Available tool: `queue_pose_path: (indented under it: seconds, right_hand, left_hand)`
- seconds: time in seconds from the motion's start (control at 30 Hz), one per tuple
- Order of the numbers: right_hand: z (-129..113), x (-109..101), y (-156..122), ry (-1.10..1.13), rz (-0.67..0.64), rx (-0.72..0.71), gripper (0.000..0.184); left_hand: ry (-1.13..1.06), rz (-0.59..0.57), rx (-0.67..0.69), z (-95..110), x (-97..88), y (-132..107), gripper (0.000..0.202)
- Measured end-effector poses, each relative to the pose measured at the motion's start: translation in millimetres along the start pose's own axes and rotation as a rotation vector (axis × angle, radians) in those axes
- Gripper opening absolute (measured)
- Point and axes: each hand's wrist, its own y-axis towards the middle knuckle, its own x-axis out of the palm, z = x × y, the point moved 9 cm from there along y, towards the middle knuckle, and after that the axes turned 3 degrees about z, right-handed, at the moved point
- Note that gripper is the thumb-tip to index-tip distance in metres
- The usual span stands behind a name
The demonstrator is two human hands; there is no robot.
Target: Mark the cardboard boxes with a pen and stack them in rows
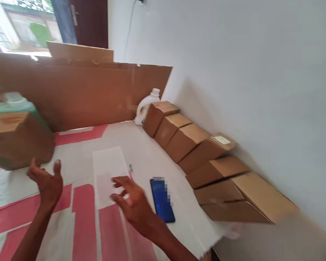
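Observation:
My left hand (46, 181) is raised over the red and white table covering, its thumb and fingers apart and nothing in it. A brown cardboard box (24, 145) stands just beyond its fingertips. My right hand (132, 201) hovers over the lower right part of a white sheet of paper (108, 163), fingers curved and apart, holding nothing. A thin pen or pencil (130, 171) lies just behind that hand, partly hidden by it. To the right of my right hand lies a phone (161, 201) with a dark blue face.
Several brown cardboard boxes (195, 134) stand in a row along the wall at right. A white jug (148, 105) stands at the row's far end. Behind the left box is a greenish jug (15, 99). A tall cardboard panel (97, 94) closes off the table's back.

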Motion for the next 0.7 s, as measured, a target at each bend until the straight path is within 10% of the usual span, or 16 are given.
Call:
queue_pose_path:
  seconds: [0.1,0.2,0.3,0.5,0.7]
  right_hand:
    - [-40,-167,-103,-0.385,0.773,-0.111,0.026]
    - [-62,-281,-209,-0.615,1.491,-0.187,0.04]
    - [1,-357,-257,-0.443,1.648,0.097,0.057]
    - [149,-397,-261,-0.102,1.415,0.378,0.095]
    - [166,-377,-247,0.029,1.237,0.417,0.107]
  left_hand:
    - [-0.242,-0.303,0.054,71,55.6,-108,0.098]
    - [-0.41,-0.689,0.01,142,101.3,-227,0.086]
    - [-0.502,-1.108,0.054,206,128.3,-334,0.086]
    - [-0.512,-1.495,0.134,274,172.5,-448,0.104]
    - [-0.504,-1.587,-0.015,291,198.7,-492,0.119]
